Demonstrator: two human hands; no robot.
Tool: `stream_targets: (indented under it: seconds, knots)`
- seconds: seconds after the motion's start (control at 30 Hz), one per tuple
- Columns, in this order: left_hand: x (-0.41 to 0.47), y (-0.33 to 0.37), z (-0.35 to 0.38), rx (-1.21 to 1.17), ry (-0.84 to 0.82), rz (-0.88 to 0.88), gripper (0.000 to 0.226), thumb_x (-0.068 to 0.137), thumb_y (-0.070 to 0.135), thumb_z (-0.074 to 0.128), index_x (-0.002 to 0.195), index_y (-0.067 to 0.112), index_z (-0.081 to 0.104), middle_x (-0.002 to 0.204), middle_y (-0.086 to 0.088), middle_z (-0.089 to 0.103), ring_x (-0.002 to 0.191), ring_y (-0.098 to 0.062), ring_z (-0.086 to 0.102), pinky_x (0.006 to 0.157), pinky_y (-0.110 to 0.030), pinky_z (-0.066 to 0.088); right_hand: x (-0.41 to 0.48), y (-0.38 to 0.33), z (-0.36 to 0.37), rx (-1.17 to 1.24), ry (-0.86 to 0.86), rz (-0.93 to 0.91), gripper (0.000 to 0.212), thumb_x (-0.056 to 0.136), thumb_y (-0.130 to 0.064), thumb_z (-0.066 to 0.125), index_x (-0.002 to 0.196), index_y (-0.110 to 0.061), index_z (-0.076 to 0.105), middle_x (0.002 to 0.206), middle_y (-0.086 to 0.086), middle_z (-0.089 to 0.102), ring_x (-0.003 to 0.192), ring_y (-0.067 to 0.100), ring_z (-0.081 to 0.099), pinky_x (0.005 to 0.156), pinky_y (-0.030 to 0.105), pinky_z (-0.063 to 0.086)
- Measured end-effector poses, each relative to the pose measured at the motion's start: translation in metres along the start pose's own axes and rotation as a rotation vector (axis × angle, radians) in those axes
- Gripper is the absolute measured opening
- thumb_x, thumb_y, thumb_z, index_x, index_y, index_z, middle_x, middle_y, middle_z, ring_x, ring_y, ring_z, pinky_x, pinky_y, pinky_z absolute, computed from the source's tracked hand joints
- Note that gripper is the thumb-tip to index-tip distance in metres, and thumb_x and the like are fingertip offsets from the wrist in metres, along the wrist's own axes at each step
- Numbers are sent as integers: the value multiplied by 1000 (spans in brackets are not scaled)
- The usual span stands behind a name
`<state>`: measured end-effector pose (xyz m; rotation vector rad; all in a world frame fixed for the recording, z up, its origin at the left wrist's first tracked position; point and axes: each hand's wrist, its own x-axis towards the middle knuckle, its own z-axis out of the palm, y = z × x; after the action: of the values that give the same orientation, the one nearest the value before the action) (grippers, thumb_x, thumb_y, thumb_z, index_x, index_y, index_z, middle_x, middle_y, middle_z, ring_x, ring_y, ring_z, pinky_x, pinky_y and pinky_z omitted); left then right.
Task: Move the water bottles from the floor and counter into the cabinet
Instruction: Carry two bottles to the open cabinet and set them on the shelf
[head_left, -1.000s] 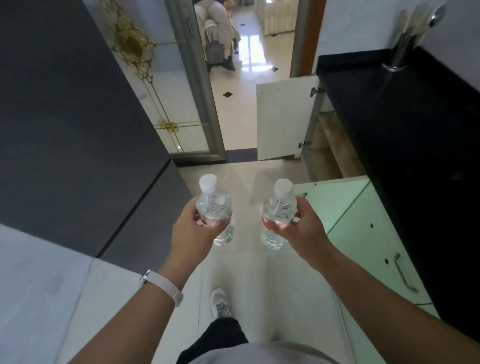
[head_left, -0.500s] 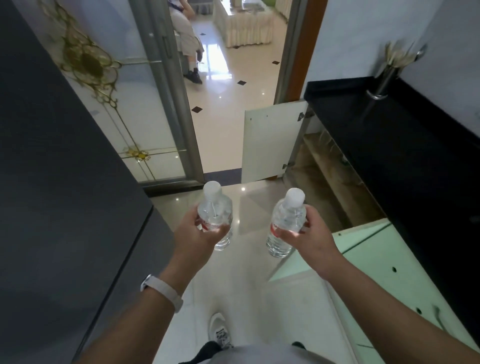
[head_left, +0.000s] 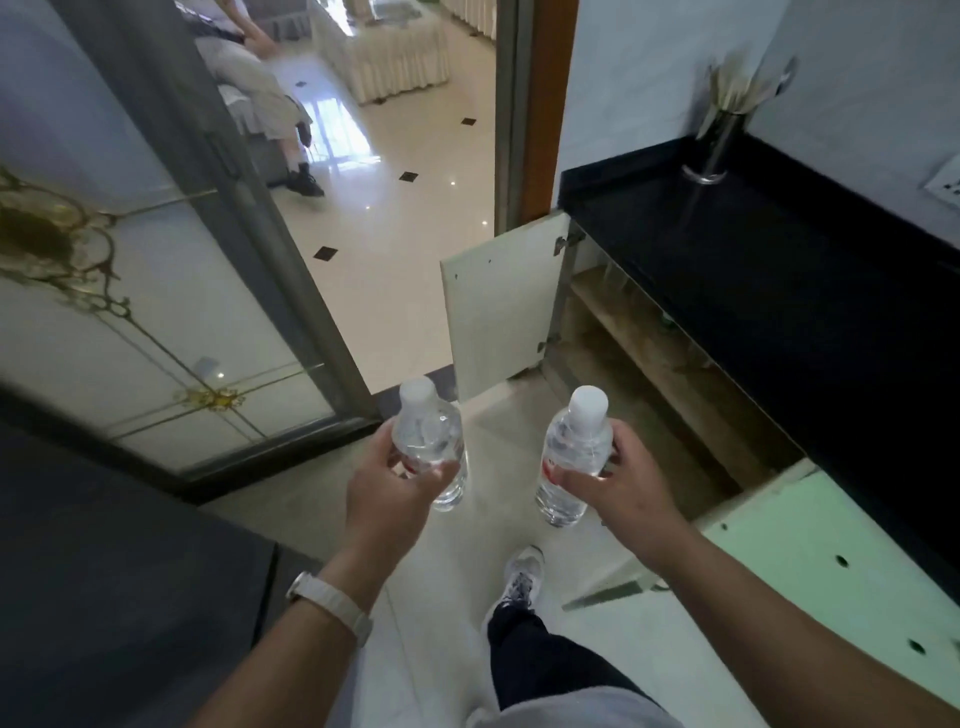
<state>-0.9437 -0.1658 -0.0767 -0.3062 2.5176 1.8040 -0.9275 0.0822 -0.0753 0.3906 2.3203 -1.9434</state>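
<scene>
1. Left hand (head_left: 387, 488): we wrap fingers and thumb round the left bottle (head_left: 428, 441) at mid-body, cap up; we judge it a carrying hold.
2. Right hand (head_left: 628, 488): same wrap round the right bottle (head_left: 574, 452), thumb across the red label band. Both bottles hang above the floor (head_left: 405, 270), apart from each other and short of the cabinet (head_left: 639, 332).
3. Bottles: clear thin plastic, round, ribbed, white screw caps, water inside. They would likely dent under a hard squeeze.
4. Cabinet: ahead and right, under the counter (head_left: 779, 291). Its white door (head_left: 498, 306) stands wide open, so entry looks free. Shelves are flat, dull and brownish.
5. Counter: black, glossy slab; a steel cup (head_left: 719, 150) of utensils stands at its far end.
6. Floor: pale polished tile.
</scene>
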Motion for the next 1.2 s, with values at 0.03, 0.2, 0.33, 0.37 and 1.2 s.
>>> stream_targets:
  seconds: [0.03,0.2,0.33,0.37,1.2]
  knots:
    - [14,-1,3,4,-12,-18,50,74,22,86,113,44,63,103,23,71,96,4,66,87,-34,56,15,2,1,14,2,5,47,73,-16,87,108,-29,58,101,-7,69,88,6,68,74,25,52]
    - [85,11,26,71,-69,-43,56,73,31,87,122,41,62,111,18,70,106,-6,66,94,-43,56,93,6,7,43,6,13,47,73,-22,87,108,-33,57,103,-8,69,92,8,68,81,32,56]
    - [144,35,48,126,-137,-56,61,68,38,88,123,39,62,112,12,71,106,-11,67,94,-45,56,144,-3,2,103,45,19,47,75,-13,85,107,-31,56,101,-10,68,87,-1,66,73,18,55]
    - [158,40,54,123,-150,-55,61,66,38,88,122,38,63,112,10,71,106,-13,68,94,-46,56,155,-6,-1,110,55,20,47,75,-12,84,108,-31,56,101,-11,68,87,-2,66,73,17,55]
    - [415,79,196,205,-848,54,49,74,18,85,112,38,62,94,26,69,87,9,64,80,-24,51,281,-35,-11,67,795,451,57,72,-27,87,117,-36,52,101,-15,67,89,-2,64,75,17,49]
